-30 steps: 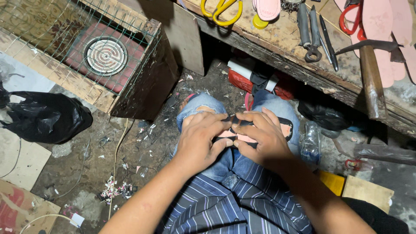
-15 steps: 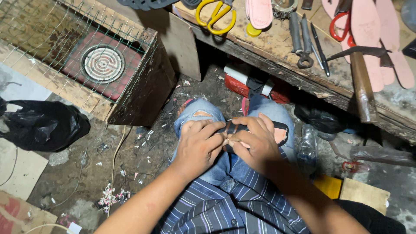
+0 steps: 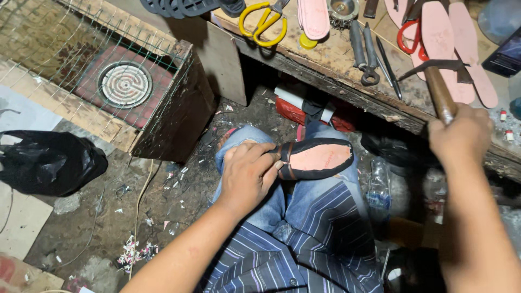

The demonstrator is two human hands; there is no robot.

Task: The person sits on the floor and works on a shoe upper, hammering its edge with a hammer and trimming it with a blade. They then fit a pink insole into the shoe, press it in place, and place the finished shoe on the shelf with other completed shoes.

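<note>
- The shoe point(image 3: 317, 159) lies sole-up across the person's knees, on the blue jeans point(image 3: 304, 203); its sole is pinkish with a black rim folded over the edge.
- Left hand point(image 3: 247, 176): the grip is pressed together on the heel end of the shoe, fingertips on the black rim, pinning it against the knee.
- Right hand point(image 3: 458, 135): the grip is wrapped tight around the wooden handle of a hammer point(image 3: 437, 89), raised up and away from the shoe; the dark hammer head points back over the surface.
- The surface point(image 3: 336, 59), a worn wooden board, runs just beyond the hammer grip. On it lie pink insoles point(image 3: 458, 46), pliers point(image 3: 362, 51) and yellow-handled scissors point(image 3: 266, 21).
- Well apart from the left grip, a wire-covered wooden box point(image 3: 108, 81) holds a round heating coil point(image 3: 125, 84).
- A black bag point(image 3: 46, 163) lies on the littered floor point(image 3: 163, 217) on that same side.
</note>
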